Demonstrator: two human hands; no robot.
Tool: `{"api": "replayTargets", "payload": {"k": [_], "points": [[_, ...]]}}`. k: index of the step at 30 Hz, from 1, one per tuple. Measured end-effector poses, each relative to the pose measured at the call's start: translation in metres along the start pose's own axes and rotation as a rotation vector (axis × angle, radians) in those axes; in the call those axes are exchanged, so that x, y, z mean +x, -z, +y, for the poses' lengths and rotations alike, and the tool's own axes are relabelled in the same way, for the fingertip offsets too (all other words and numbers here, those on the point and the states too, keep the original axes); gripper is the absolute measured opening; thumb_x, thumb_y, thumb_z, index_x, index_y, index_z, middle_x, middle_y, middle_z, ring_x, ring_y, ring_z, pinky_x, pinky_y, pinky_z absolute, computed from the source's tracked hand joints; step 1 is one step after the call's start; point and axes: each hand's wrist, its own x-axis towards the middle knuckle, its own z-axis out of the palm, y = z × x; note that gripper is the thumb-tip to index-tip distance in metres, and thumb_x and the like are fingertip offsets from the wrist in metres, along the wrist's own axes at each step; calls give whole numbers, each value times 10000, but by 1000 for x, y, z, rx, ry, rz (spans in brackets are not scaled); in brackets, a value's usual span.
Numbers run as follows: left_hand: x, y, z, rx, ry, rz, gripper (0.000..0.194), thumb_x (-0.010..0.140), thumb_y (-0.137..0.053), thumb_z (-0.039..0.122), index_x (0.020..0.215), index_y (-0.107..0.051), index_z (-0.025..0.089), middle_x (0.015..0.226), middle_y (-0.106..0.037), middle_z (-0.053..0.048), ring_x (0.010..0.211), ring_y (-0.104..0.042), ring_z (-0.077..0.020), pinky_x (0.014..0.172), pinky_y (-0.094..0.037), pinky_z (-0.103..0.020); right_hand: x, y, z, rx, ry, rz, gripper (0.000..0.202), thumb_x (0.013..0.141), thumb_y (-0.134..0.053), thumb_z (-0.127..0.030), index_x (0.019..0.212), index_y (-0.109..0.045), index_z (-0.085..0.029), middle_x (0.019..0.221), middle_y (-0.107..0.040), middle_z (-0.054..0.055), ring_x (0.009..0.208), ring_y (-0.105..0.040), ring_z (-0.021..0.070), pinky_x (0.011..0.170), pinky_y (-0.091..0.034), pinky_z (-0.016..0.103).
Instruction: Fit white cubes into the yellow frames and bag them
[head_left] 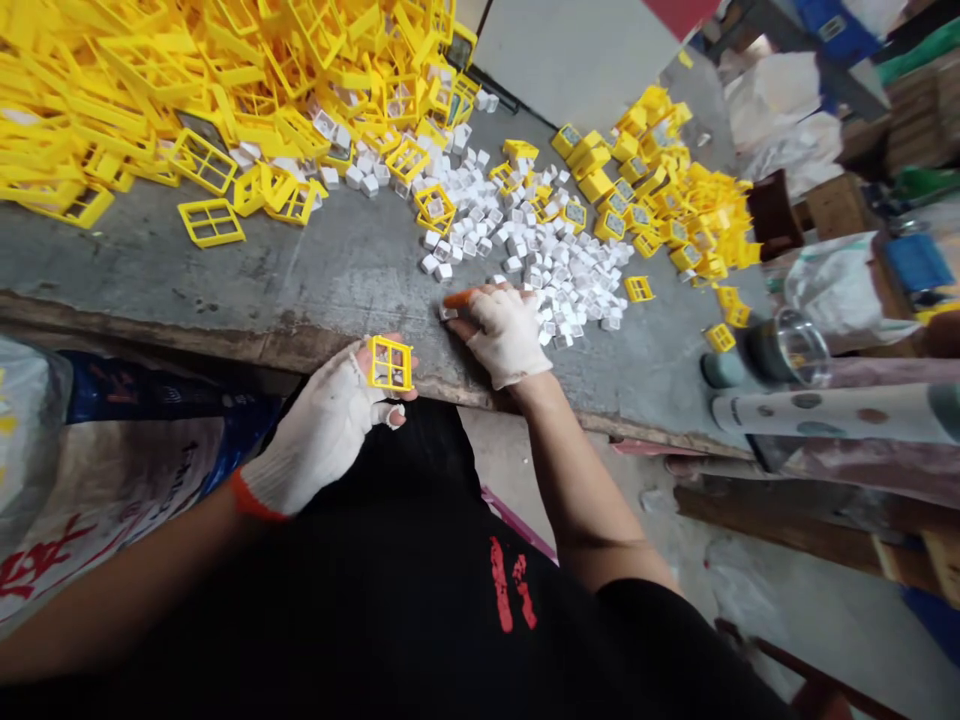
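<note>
My left hand (330, 420), in a white fingerless glove with an orange cuff, holds a small yellow four-pane plastic frame (390, 363) at its fingertips, just off the table's front edge. The frame's openings face up toward me. My right hand (502, 330), also in a white glove, rests low over the table beside a heap of small white plastic cubes (555, 260). At its fingertips, one white cube (448, 313) is pinched against the tabletop; an orange covering shows on one finger. The undersides of the right fingers are hidden.
A large pile of yellow frames (210, 80) covers the grey table's (300, 280) back left. Yellow box-like pieces (660, 190) are heaped at the right. Near the right end stand a clear round container (799, 345) and a pale patterned tube (832, 412). Printed sacks (150, 450) sit below left.
</note>
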Motion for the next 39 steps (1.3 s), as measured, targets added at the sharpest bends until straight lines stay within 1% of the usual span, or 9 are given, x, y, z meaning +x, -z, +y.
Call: {"api": "replayTargets", "payload": {"k": [7,13,16,19,22,26,32,35,39], "points": [[-1,2,-9,-61,-37,-97,278,935,-908,264,1192,-808,231,1127,-843,-70,899,-798,-210,656,-634,-265,-52,13,-41,391,368,226,325,1153,-629,-529,1215,-865,-314,1133,-882,42,1007,-759,260,999,-548,477],[-4,-1,-12,-102,-25,-152,339,823,-1039,297,1101,-858,227,1067,-857,-44,855,-784,-182,609,-612,-231,-83,10,-53,466,438,218,420,1176,-558,-556,1230,-884,-295,1286,-865,74,1077,-752,251,998,-575,454],[-3,0,-11,-68,-6,-95,336,864,-1000,340,1138,-834,241,1084,-847,-47,870,-807,-223,588,-616,-263,-65,20,-10,383,379,174,355,1176,-571,-487,1347,-844,-336,1384,-836,52,1170,-756,266,1031,-578,473],[-2,1,-11,-40,-6,-60,360,896,-955,383,1192,-798,251,1088,-840,-70,872,-817,-260,583,-604,-279,-22,31,46,161,63,208,287,1120,-620,-294,1303,-840,-316,1393,-826,85,1279,-713,339,1119,-515,578],[-2,3,-11,-16,11,-48,434,861,-977,408,1220,-785,257,1105,-831,-74,889,-806,-265,588,-599,-281,26,34,81,-27,-36,24,195,1051,-732,-271,1209,-841,-239,1327,-838,146,1303,-670,382,1149,-449,623],[-1,3,-12,36,16,-27,507,820,-1005,471,1221,-788,248,1119,-813,-77,902,-782,-261,586,-591,-283,61,27,75,-75,-47,-89,113,1006,-757,-291,1048,-829,-214,1067,-850,84,1146,-710,332,1137,-450,602],[2,0,-13,76,27,-28,519,833,-990,484,1243,-786,238,1108,-796,-83,895,-776,-266,594,-583,-289,53,26,44,0,-259,-189,247,1050,-672,-295,832,-752,-212,702,-677,-8,818,-701,224,1093,-472,559],[0,1,-13,84,30,-35,471,860,-969,462,1229,-785,234,1111,-795,-88,891,-780,-269,593,-579,-292,43,34,46,8,-285,-153,299,1090,-579,-292,891,-783,-200,779,-730,27,877,-725,244,1095,-474,560],[-4,1,-13,55,14,-51,398,881,-955,414,1191,-785,231,1090,-790,-75,863,-770,-247,587,-581,-287,38,41,48,-6,-165,-93,346,1021,-630,-233,1315,-812,-236,1189,-836,88,1123,-754,311,1140,-489,587]]}}
